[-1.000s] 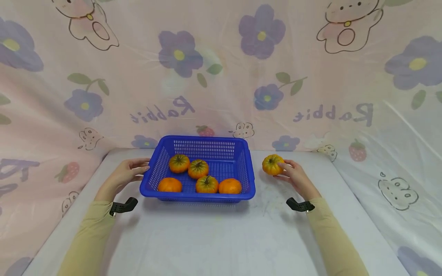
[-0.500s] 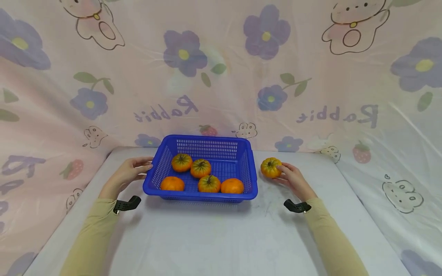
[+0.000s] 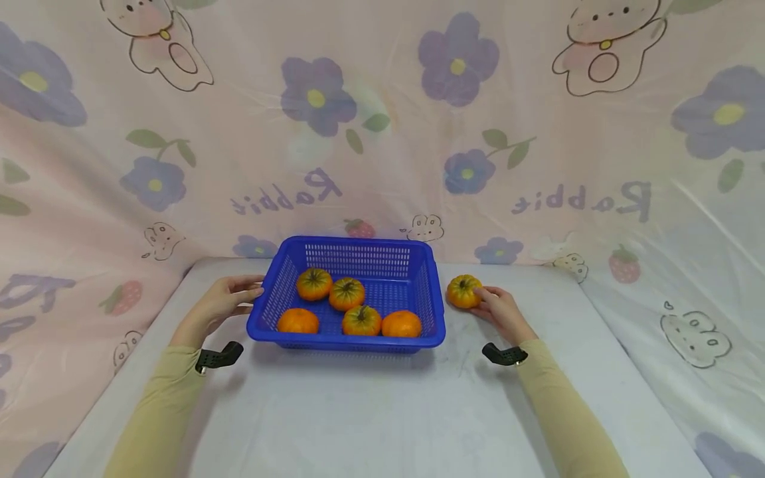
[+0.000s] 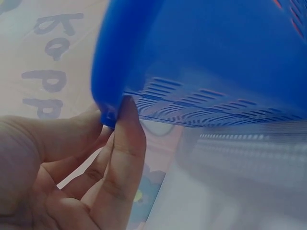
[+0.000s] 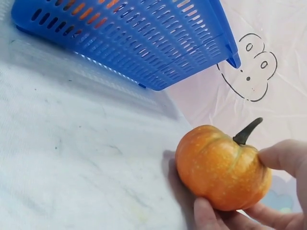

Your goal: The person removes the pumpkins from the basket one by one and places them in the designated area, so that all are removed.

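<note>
A blue plastic basket (image 3: 370,342) with slotted walls stands on the table, holding several small orange pumpkins (image 3: 361,321), some showing green-streaked tops with stems. At the basket's left side, my left hand (image 3: 218,309) pinches its rim (image 4: 108,72) between thumb and fingers. To the right of the basket, my right hand (image 3: 502,311) holds another small pumpkin (image 3: 463,292), thumb on its upper side and fingers around its lower side. Its dark curved stem (image 5: 248,131) points up in the right wrist view. Whether this pumpkin touches the table I cannot tell.
A white table (image 3: 370,418) extends in front of the basket. Behind it and along both sides hangs a pale printed cloth (image 3: 382,146) with flowers and rabbits. Dark wrist straps (image 3: 219,356) sit on both forearms.
My right hand has moved slightly left and lower with the pumpkin, nearer the basket. The left hand stays at the basket rim. The head view has shifted a little.
</note>
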